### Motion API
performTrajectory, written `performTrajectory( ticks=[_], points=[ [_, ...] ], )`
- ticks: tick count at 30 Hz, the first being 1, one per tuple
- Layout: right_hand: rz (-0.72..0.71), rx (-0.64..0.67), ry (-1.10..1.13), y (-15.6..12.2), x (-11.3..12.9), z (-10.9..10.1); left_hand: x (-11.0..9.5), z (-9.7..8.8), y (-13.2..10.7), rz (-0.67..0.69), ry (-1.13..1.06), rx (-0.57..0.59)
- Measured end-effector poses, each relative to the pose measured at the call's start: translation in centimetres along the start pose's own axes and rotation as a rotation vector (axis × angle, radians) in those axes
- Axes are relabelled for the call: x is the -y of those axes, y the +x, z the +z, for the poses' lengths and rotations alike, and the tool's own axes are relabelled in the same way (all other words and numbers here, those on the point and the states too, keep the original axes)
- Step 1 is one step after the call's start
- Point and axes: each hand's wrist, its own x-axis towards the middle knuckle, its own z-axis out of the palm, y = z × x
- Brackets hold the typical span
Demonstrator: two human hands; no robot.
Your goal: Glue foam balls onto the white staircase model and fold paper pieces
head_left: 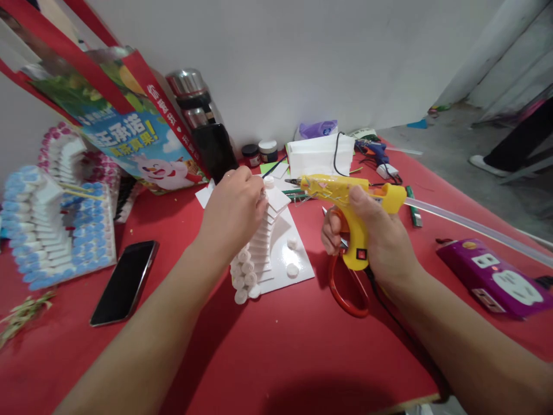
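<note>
My right hand (371, 236) grips a yellow hot-glue gun (345, 199) by its handle, nozzle pointing left toward the top of a white foam staircase model (263, 242). A clear glue stick (475, 227) sticks out of the gun's back to the right. My left hand (235, 210) is closed in a pinch at the top step of the staircase, touching a small white foam piece there. The model stands on a white foam base (298, 253) with small round foam pegs along its edge.
Red-handled scissors (345, 288) lie under my right hand. A black phone (125, 282) lies at left on the red table (276, 357). Finished blue and pink foam models (52, 225) stand far left. A purple power strip (496, 279) sits right. A printed bag (129, 132), flask, paint jars and foam sheets stand behind.
</note>
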Motion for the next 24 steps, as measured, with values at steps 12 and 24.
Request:
performTrajectory(
  ticks=[12,24],
  points=[
    [0.002,-0.005,-0.050,-0.1,0.1,0.0,0.8,-2.3,-0.7,-0.106,-0.240,-0.043],
    [-0.011,-0.001,-0.039,0.0,0.3,0.1,0.7,-0.7,-0.1,-0.132,-0.288,-0.100]
  ],
)
